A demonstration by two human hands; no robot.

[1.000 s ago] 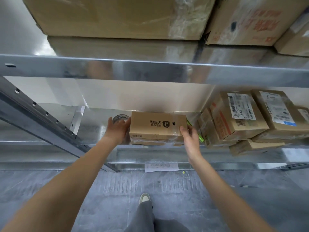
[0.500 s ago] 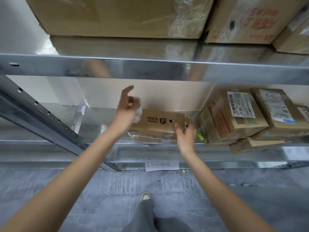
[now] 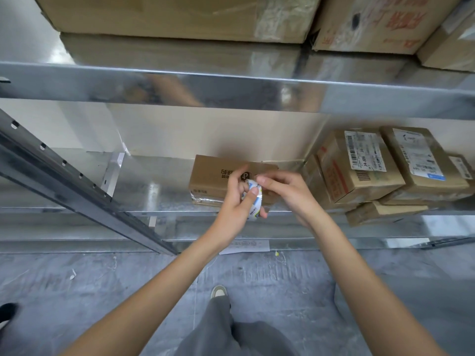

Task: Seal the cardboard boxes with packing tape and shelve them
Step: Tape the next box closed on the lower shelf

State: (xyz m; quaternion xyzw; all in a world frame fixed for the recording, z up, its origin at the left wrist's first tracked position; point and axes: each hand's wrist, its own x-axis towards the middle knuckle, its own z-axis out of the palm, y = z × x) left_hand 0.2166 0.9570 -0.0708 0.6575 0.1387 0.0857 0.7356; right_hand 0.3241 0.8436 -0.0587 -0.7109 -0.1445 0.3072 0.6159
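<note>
Two bare hands meet in front of a metal shelf (image 3: 159, 183). The left hand (image 3: 236, 201) grips one roll of packing tape (image 3: 254, 201), white with blue and green print, its fingers and thumb curled round the roll. The right hand (image 3: 288, 194) reaches in from the right with fingers loosely bent, fingertips touching the upper edge of the roll; whether it pinches a tape end cannot be told.

One small cardboard box (image 3: 213, 181) with dark print on its top lies flat on the shelf, directly behind the hands and partly hidden by them; clear tape shows along its lower front edge.

To the right on the same shelf lie at least four further boxes: two labelled boxes (image 3: 359, 168) tilted on top, carrying white barcode labels, and others beneath them. The shelf above carries three large cartons (image 3: 154, 16), only partly in view.

Below, a grey floor (image 3: 77, 291), one paper sheet (image 3: 246, 246) lying at the shelf foot, one grey trouser leg (image 3: 221, 330) and one shoe (image 3: 218, 291).
</note>
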